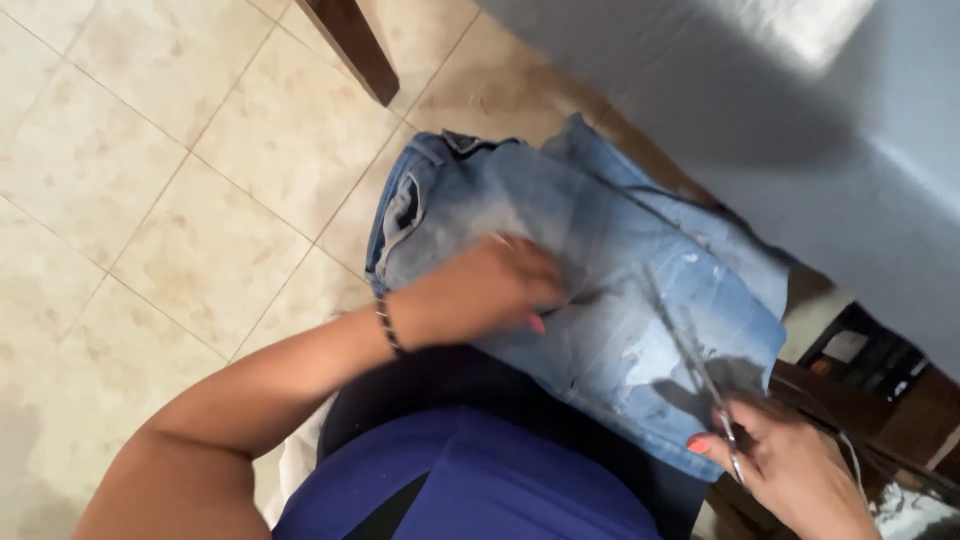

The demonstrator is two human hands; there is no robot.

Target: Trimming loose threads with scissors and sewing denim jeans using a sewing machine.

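Observation:
A pair of faded light-blue jeans (590, 260) lies folded across my lap, its waistband towards the tiled floor. My left hand (485, 290), a dark beaded bracelet at its wrist, presses flat on the middle of the denim. At the lower right, my right hand (790, 465) grips a pair of metal scissors (690, 345). The blades slant up and left over the worn, whitish patch of the jeans. Whether the blades are biting the cloth is too blurred to tell.
Beige floor tiles (150, 200) fill the left side. A dark wooden furniture leg (350, 45) stands at the top. A grey-blue wall or cloth surface (800, 130) rises at the upper right. Dark wooden furniture with cords (880, 380) sits at the right edge.

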